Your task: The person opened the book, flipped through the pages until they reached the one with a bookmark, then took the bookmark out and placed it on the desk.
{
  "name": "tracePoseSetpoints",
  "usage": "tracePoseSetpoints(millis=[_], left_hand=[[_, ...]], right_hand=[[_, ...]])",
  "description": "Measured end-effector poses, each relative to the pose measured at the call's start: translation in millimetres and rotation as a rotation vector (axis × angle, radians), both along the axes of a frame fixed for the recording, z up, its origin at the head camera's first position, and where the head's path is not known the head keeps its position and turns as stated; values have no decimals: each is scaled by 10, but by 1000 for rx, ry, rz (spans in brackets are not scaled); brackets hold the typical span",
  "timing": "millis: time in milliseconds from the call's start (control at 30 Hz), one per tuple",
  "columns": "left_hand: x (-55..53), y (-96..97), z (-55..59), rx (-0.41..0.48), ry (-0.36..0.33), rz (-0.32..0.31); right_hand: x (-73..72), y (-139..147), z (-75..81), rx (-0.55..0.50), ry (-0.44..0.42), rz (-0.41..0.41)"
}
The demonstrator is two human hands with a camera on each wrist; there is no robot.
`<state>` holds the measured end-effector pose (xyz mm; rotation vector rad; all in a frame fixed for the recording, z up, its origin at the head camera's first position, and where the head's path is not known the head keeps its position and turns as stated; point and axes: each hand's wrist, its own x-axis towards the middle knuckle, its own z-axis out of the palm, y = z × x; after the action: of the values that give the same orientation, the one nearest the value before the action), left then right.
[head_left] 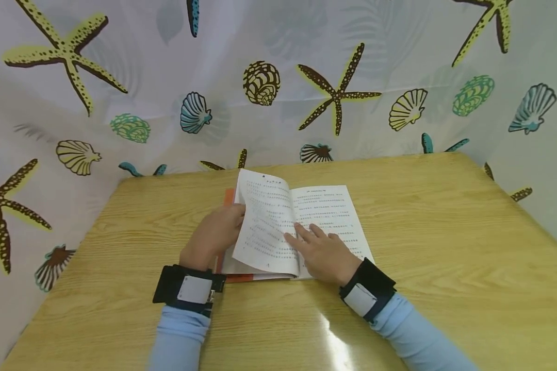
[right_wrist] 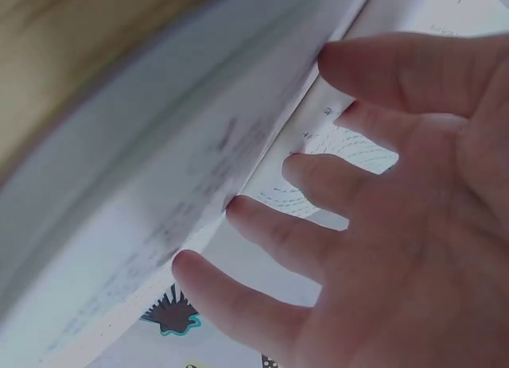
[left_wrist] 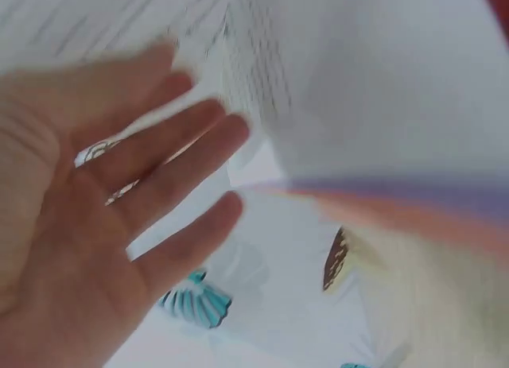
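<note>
An open book with printed pages lies on the table. Its left-hand leaf is lifted and curves up from the spine. My left hand is at the outer edge of that leaf, its fingertips partly hidden behind the paper in the head view. In the left wrist view the left hand has its fingers extended and spread, with no page plainly pinched. My right hand rests on the right page beside the spine. The right wrist view shows its extended fingers touching paper along the fold.
The book sits on a wooden table. An orange-red cover edge shows beneath the left pages. Behind the table hangs a pale cloth printed with shells and starfish. Each wrist wears a black strap over a light blue sleeve.
</note>
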<state>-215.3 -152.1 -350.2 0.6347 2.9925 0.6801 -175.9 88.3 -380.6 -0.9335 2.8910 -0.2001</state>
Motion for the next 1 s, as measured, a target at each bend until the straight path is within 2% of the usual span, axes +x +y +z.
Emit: tracePoseSetpoints(millis=[67, 167, 300, 433, 500, 567, 633, 733, 800, 867, 1000], left_hand=[[16, -3, 61, -23, 124, 98], [40, 10, 129, -9, 246, 151], [50, 70, 165, -12, 338, 111], [57, 148, 160, -39, 351, 34], [51, 187, 136, -53, 314, -9], [34, 225, 99, -74, 248, -54], [10, 265, 50, -101, 138, -101], [-27, 316, -37, -141, -67, -143], [-49, 341, -94, -163, -188, -139], [-64, 355, -137, -177, -268, -120], [-87, 362, -196, -185, -321, -100]], right_hand=[[4, -6, 13, 9, 8, 1], [16, -16, 25, 18, 17, 0], [30, -34, 30, 33, 11, -13], [38, -50, 26, 64, -5, -30], [42, -56, 22, 77, -1, -31], [46, -58, 16, 90, 14, -25], [50, -57, 12, 97, 30, -20], [54, -54, 10, 105, 40, -16], [57, -56, 8, 99, 33, -17], [58, -57, 5, 93, 31, -13], [57, -56, 1, 89, 41, -3]])
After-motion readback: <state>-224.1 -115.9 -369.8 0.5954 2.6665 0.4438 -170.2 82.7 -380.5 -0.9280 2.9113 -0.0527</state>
